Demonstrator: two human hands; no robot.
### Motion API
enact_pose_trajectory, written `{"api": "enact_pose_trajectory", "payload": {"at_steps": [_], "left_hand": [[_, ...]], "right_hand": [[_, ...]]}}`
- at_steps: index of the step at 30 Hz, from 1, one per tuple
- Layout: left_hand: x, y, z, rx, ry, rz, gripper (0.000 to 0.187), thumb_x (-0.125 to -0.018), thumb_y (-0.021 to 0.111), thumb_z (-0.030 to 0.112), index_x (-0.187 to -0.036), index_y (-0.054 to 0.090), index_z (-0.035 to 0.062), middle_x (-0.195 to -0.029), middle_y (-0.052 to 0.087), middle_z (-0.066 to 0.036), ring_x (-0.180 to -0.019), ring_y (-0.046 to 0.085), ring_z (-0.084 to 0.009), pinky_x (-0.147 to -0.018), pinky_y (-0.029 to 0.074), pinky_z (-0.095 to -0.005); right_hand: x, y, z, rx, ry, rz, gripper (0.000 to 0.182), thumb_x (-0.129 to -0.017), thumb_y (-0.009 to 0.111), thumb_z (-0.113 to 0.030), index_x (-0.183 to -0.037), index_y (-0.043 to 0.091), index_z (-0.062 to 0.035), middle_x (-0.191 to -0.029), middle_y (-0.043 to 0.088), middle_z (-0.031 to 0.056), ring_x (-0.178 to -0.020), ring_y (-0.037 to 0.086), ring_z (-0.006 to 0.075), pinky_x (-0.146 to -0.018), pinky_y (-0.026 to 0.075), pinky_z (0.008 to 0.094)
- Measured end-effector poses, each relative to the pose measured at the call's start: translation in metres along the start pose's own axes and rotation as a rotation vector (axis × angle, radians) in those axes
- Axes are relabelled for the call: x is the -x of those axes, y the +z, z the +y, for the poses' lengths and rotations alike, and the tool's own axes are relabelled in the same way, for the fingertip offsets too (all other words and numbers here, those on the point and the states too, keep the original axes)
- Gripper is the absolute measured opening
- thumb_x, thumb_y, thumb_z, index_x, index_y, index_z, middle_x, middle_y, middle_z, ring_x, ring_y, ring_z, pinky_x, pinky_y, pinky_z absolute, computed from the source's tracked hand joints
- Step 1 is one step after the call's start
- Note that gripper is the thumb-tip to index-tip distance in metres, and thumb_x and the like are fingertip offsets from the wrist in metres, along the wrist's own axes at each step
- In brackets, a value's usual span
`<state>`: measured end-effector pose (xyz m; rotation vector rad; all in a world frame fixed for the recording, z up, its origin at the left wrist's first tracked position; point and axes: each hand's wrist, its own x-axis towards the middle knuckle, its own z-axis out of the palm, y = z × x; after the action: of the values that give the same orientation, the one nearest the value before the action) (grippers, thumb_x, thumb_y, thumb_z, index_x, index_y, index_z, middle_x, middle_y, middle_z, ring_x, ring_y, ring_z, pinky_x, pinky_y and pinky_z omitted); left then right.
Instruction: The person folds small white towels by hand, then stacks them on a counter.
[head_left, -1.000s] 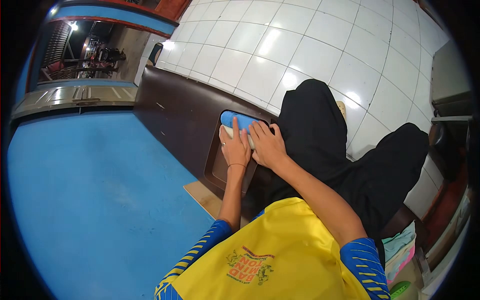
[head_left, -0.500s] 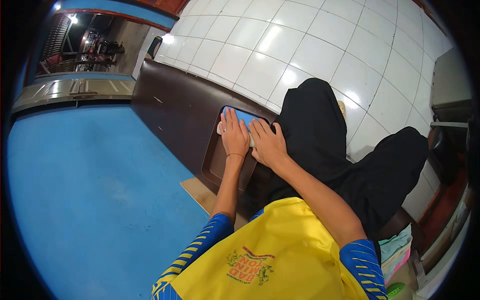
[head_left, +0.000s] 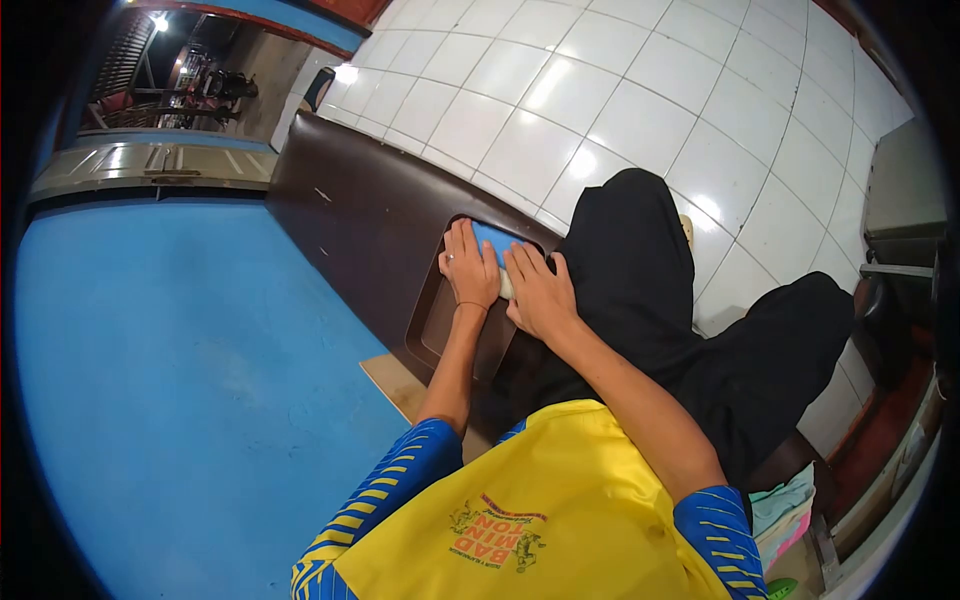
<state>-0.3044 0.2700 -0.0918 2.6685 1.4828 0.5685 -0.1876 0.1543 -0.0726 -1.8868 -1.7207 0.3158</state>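
A dark brown rectangular tray (head_left: 428, 340) lies on the brown bench (head_left: 370, 200), beside the person's leg. At its far end is a flat blue thing (head_left: 492, 241), with a whitish, roll-like piece (head_left: 506, 286) showing between the hands. My left hand (head_left: 471, 268) rests over the left part of the whitish piece, fingers curled across it at the blue thing's edge. On the right part lies my right hand (head_left: 539, 292), its fingers bent over the piece. Both palms cover much of what is beneath them.
A blue wall (head_left: 180, 400) runs along the left. White floor tiles (head_left: 620, 110) spread beyond the bench. A wooden board (head_left: 392, 385) lies near the tray. Folded cloths (head_left: 785, 505) are at the lower right, and a doorway opens at the upper left.
Both hands have drawn back slightly toward the body, with fingers more curled. More of the blue thing shows between and beyond them. The view has shifted a little.
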Motion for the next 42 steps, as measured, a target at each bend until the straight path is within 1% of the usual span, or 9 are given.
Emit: {"api": "enact_pose_trajectory", "payload": {"at_steps": [9, 12, 21, 25, 31, 34, 37, 38, 42], "left_hand": [[0.0, -0.007, -0.016, 0.04, 0.029, -0.106, 0.05, -0.101, 0.042, 0.027, -0.143, 0.042, 0.0008, -0.151, 0.038, -0.016, -0.137, 0.033, -0.038, -0.11, 0.024, -0.0534], [0.002, -0.018, -0.016, 0.104, -0.003, 0.12, 0.048, -0.104, 0.038, 0.024, -0.144, 0.04, -0.0015, -0.156, 0.027, -0.024, -0.14, 0.026, -0.0461, -0.113, 0.021, -0.053], [0.034, -0.042, 0.021, 0.333, -0.28, 0.158, 0.048, -0.103, 0.042, 0.023, -0.141, 0.041, -0.0063, -0.148, 0.038, -0.028, -0.137, 0.033, -0.0441, -0.114, 0.025, -0.0475], [0.041, -0.047, 0.1, 0.607, -0.138, 0.112, 0.042, -0.102, 0.044, 0.018, -0.136, 0.046, -0.0067, -0.14, 0.047, -0.025, -0.132, 0.044, -0.0369, -0.109, 0.034, -0.0418], [0.023, -0.037, 0.203, 1.165, 0.033, -0.18, 0.04, -0.096, 0.056, 0.005, -0.135, 0.048, -0.003, -0.128, 0.057, -0.018, -0.107, 0.064, -0.0211, -0.088, 0.052, -0.0303], [0.017, -0.026, 0.24, 1.058, 0.093, -0.417, 0.027, -0.096, 0.059, 0.008, -0.121, 0.061, 0.0002, -0.11, 0.068, -0.013, -0.098, 0.068, -0.0191, -0.086, 0.053, -0.0303], [0.026, -0.023, 0.278, 1.072, 0.163, -0.62, 0.023, -0.099, 0.054, 0.009, -0.119, 0.064, 0.0012, -0.108, 0.07, -0.011, -0.1, 0.067, -0.0171, -0.087, 0.052, -0.0299], [0.033, -0.012, 0.279, 1.058, 0.237, -0.681, 0.026, -0.099, 0.055, 0.011, -0.122, 0.063, 0.0007, -0.109, 0.07, -0.011, -0.101, 0.066, -0.0163, -0.088, 0.051, -0.0296], [0.037, 0.011, 0.276, 0.839, 0.538, -0.835, 0.029, -0.099, 0.057, 0.016, -0.123, 0.062, 0.001, -0.113, 0.069, -0.015, -0.103, 0.068, -0.0253, -0.088, 0.052, -0.0334]], "right_hand": [[0.008, -0.004, 0.005, -0.178, -0.061, 0.067, 0.076, -0.073, 0.079, -0.03, -0.137, 0.049, -0.004, -0.143, 0.045, 0.0199, -0.136, 0.038, 0.0318, -0.105, 0.033, 0.0477], [0.01, -0.004, 0.005, -0.23, -0.059, 0.109, 0.075, -0.073, 0.079, -0.027, -0.138, 0.048, -0.0031, -0.142, 0.045, 0.0209, -0.136, 0.039, 0.0331, -0.105, 0.034, 0.048], [0.01, -0.005, 0.011, -0.46, 0.061, 0.182, 0.068, -0.081, 0.07, -0.018, -0.141, 0.044, 0.0015, -0.144, 0.041, 0.0297, -0.136, 0.04, 0.0404, -0.108, 0.036, 0.0471], [0.009, -0.019, 0.018, -0.655, 0.107, 0.326, 0.059, -0.085, 0.067, -0.015, -0.138, 0.048, 0.0022, -0.142, 0.041, 0.0329, -0.13, 0.045, 0.0448, -0.106, 0.041, 0.0444], [0.061, -0.12, 0.094, -0.817, 0.295, 0.364, 0.059, -0.089, 0.063, -0.003, -0.145, 0.043, -0.0045, -0.142, 0.05, 0.0178, -0.114, 0.063, 0.025, -0.08, 0.058, 0.0314], [0.125, -0.151, 0.143, -0.489, 0.518, 0.488, 0.056, -0.089, 0.059, -0.001, -0.143, 0.046, -0.0034, -0.122, 0.065, 0.0205, -0.117, 0.063, 0.0277, -0.097, 0.048, 0.0341], [0.18, -0.18, 0.151, -0.447, 0.791, 0.722, 0.051, -0.077, 0.05, 0.006, -0.127, 0.059, 0.0006, -0.111, 0.068, 0.0235, -0.106, 0.065, 0.0379, -0.091, 0.052, 0.0403], [0.194, -0.173, 0.156, -0.465, 0.706, 0.858, 0.056, -0.077, 0.043, 0.014, -0.129, 0.058, 0.0004, -0.111, 0.069, 0.0197, -0.108, 0.068, 0.0266, -0.092, 0.052, 0.0348], [0.208, -0.172, 0.15, -0.524, 0.719, 0.901, 0.038, -0.084, 0.052, 0.005, -0.121, 0.059, 0.0016, -0.101, 0.071, 0.0188, -0.093, 0.072, 0.0274, -0.079, 0.056, 0.0336]]}}
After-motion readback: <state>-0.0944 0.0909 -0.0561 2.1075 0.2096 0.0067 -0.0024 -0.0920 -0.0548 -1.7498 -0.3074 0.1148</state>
